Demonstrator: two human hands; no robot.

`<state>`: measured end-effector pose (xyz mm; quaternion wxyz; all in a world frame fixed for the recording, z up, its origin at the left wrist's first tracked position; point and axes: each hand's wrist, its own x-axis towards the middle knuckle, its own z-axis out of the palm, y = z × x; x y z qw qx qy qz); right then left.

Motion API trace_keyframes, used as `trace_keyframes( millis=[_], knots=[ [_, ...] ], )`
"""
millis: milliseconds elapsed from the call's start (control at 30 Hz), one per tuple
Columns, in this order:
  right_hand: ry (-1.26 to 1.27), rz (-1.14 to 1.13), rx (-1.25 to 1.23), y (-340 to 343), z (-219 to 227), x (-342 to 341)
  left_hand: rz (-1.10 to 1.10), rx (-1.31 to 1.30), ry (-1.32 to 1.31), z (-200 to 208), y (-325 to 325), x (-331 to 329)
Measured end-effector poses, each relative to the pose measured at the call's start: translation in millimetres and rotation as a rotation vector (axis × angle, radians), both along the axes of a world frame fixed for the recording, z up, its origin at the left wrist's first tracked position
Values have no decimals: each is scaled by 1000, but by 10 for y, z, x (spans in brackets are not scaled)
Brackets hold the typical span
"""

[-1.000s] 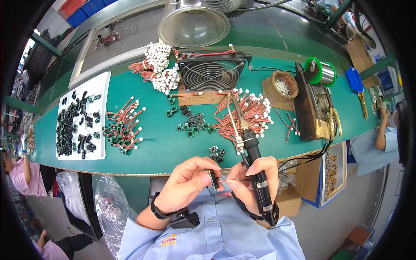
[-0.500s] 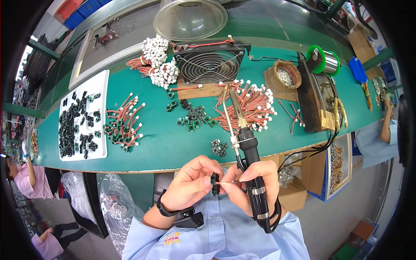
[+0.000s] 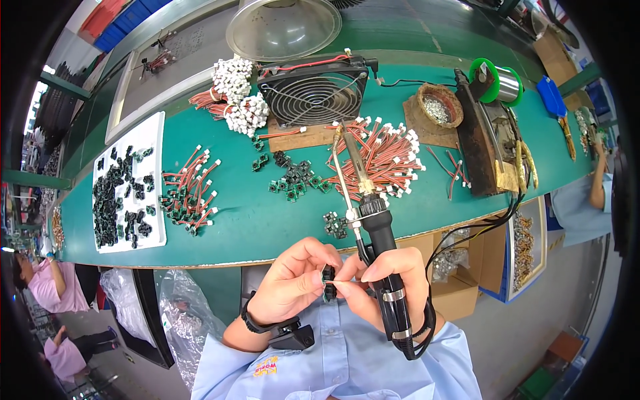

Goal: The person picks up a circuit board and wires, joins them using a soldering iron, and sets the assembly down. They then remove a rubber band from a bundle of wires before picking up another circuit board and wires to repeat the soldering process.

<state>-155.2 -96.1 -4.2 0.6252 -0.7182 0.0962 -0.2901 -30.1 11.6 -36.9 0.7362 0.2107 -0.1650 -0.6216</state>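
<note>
Between the thumb and fingers of my left hand is a small black component with a green board, held just above my shirt front. My right hand is wrapped round a black soldering iron, its metal tip and thin feed tube pointing away over the bench. The thumb and forefinger of that same hand also pinch a thin wire at the component; whether the wire is joined to it I cannot tell. Beyond the iron's tip lies a pile of red-and-white wires with white connectors. Loose black-and-green components lie to its left.
A white tray of components and a wired batch lie left. A black fan stands behind, near bundled connectors. Rightward are a round bowl, a solder spool and a dark metal stand. Other people work at both sides.
My right fingers have moved slightly left, closer to the component in my left hand. The iron has shifted a little left with them. The whole view has turned slightly.
</note>
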Motion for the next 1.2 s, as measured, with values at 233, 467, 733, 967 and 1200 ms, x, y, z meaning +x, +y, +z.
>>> trace_keyframes(
  millis=[233,467,733,967,1200],
  knots=[
    [-12,-5,4,-20,-9,1,12,11,-7,1,-17,-15],
    [-28,-11,-7,-49,4,8,32,35,-57,14,-28,-18],
    [0,-43,-29,-78,14,-4,53,71,-82,12,-23,-33],
    [-39,-75,-19,-88,-6,1,62,98,-110,23,-32,-47],
    [-51,-75,-20,-109,-10,-5,51,101,-114,37,-44,-59]
  ],
)
